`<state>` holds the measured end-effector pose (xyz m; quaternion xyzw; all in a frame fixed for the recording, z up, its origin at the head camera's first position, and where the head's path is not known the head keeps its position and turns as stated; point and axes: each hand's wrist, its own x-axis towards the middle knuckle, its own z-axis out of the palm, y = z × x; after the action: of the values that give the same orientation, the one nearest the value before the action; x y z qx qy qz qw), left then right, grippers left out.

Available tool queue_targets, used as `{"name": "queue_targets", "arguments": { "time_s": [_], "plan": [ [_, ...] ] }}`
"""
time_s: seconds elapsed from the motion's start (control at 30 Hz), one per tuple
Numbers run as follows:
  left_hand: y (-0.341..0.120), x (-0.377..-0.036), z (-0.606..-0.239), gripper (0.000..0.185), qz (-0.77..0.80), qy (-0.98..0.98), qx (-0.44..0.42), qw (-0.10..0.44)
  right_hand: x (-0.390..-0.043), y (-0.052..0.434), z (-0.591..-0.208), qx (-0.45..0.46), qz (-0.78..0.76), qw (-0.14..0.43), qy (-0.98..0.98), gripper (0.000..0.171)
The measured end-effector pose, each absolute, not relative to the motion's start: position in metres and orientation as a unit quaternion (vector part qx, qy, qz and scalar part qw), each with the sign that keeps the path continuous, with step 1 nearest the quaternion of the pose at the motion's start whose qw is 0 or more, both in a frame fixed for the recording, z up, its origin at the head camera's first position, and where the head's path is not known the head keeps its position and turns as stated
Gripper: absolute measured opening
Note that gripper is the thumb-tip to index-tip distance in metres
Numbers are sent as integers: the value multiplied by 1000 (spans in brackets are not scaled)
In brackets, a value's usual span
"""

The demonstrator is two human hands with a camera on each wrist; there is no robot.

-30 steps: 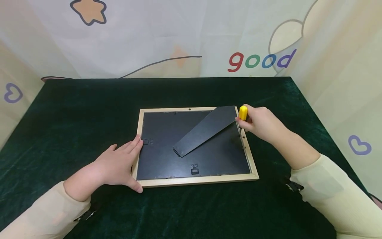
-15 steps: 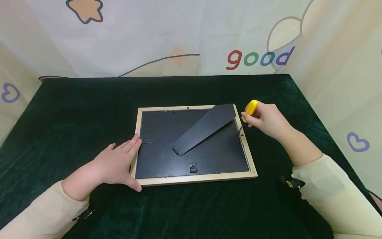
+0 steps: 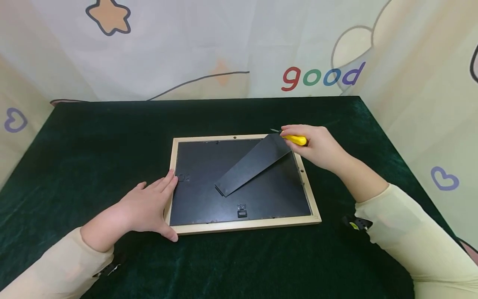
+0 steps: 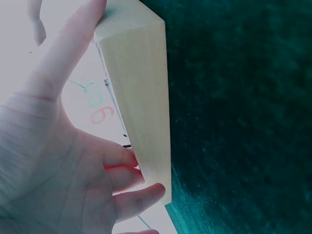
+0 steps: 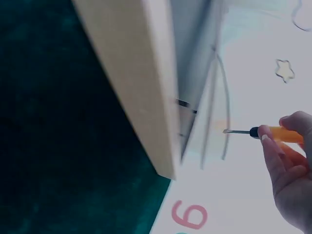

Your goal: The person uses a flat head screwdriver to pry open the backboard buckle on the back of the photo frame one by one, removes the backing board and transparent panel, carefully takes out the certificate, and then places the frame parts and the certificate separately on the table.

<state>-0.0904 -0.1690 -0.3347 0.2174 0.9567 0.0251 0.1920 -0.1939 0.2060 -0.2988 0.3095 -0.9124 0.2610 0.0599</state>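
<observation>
We see a picture frame [image 3: 239, 227] lying back side up on the dark green surface [image 3: 239, 265], between the two hands. Its rim is pale wood; its flat black backing [image 3: 201, 178] carries a small black hanger [image 3: 242, 213] just beyond the left thumb. A black stand leg [image 3: 254, 166] slants across, broadening toward the right hand [image 3: 317, 145]. We see that hand pinching a screwdriver [image 3: 296, 139], yellow-handled with a thin metal shaft. The left hand [image 3: 147, 207] rests against the nearest rim, fingers straight, thumb spread.
</observation>
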Motion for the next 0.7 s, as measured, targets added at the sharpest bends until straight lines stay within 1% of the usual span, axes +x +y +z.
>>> {"name": "queue_targets", "arguments": {
  "time_s": [0.1,0.23,0.43,0.7],
  "plan": [
    [-169,-89,-335,128,29,957,218,192,-195,200,-306,336,250,28,-908,28],
    [-169,-90,-335,127,30,956,219,191,-194,194,-311,352,239,4,-905,25],
    [-171,-90,-335,127,28,957,216,192,-192,187,-313,360,188,-6,-914,22],
    [-172,-89,-335,128,30,957,220,187,-193,185,-319,335,166,-9,-927,21]
  ]
}}
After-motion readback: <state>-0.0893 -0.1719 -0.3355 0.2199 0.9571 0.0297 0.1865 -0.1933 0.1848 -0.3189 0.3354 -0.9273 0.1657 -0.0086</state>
